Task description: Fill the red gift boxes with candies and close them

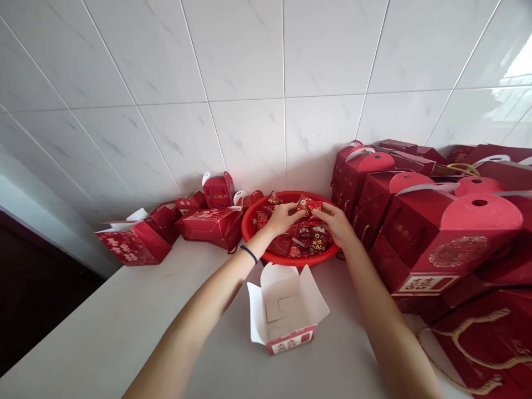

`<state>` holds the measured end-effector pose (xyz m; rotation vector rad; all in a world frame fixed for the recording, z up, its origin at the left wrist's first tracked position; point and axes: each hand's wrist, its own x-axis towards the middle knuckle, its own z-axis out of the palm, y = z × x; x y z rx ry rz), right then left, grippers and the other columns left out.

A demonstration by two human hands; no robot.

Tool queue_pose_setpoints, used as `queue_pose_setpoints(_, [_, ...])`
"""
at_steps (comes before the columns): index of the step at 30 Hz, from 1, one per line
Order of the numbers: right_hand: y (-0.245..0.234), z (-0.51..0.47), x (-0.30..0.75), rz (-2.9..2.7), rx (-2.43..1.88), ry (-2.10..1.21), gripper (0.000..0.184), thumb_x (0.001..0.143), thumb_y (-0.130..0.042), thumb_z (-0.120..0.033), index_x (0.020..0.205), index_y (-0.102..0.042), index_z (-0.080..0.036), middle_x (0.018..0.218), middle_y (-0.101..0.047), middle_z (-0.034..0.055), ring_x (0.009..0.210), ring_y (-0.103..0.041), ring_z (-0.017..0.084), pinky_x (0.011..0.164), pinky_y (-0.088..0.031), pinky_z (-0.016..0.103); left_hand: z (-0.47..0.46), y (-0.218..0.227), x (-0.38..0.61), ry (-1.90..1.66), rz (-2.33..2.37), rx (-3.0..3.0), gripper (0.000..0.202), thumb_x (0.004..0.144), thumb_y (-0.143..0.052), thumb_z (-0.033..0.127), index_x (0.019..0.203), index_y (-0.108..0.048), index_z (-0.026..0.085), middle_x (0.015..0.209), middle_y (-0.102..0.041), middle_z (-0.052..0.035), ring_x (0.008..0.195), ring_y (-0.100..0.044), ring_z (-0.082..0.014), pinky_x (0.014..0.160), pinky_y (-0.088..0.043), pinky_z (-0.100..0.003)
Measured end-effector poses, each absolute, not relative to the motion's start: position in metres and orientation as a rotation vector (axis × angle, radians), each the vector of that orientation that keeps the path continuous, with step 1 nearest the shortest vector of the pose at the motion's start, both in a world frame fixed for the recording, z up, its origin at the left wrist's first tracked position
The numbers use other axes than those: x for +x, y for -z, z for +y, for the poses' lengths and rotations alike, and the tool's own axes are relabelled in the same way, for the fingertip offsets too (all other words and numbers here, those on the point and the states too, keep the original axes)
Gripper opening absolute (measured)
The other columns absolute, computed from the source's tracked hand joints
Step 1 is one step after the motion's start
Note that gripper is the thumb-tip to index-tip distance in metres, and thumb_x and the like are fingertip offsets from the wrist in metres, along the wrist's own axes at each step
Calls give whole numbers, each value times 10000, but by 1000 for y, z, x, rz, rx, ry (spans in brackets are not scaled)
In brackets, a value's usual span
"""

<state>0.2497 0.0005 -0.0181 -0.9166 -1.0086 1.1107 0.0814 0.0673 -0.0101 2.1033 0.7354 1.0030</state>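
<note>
Over a red plastic basin (246,231) my two hands meet at a small red wrapped packet (310,208) with gold and white print. My left hand (283,219) pinches its left side between thumb and fingers. At its right side, the fingers of my right hand (334,221) close on the same packet. Beneath lie several red and dark printed packets (301,238), filling the basin. In front of the basin stands an open gift box (286,313), white inside and red outside, its flaps spread; only its bare bottom shows within.
Closed red gift boxes (440,233) crowd the right side, with a rope-handled red bag (490,343) at the near right. More red boxes (211,226) stand or lie to the left. A white tiled wall (245,133) rises behind the white tabletop (166,316).
</note>
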Motion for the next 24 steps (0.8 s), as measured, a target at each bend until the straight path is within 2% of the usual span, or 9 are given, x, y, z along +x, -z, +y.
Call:
queue_pose_setpoints(8, [17, 0, 249, -964, -894, -1109, 435, 537, -883, -446, 868, -748, -198, 942, -766, 46, 931, -708, 252, 799, -554, 341, 68, 12, 82, -880, 534, 1994, 431, 815, -677, 557, 891, -700, 134, 838, -685, -33, 799, -614, -195, 738, -461, -303])
queue_pose_setpoints(13, [16, 0, 250, -926, -877, -1117, 479, 496, -895, -471, 859, -732, -204, 935, -763, 38, 907, -707, 238, 771, -562, 325, 68, 12, 81, -878, 516, 2016, 449, 818, -689, 570, 928, -718, 136, 860, -701, -45, 841, -636, -221, 778, -480, -328])
queue_pose_setpoints(24, [18, 1, 249, -887, -853, -1095, 406, 532, -872, -393, 859, -726, -202, 898, -754, 29, 877, -705, 224, 776, -555, 331, 67, 15, 82, -895, 600, 2079, 447, 843, -664, 542, 1013, -734, 134, 958, -739, -79, 923, -664, -250, 810, -508, -342])
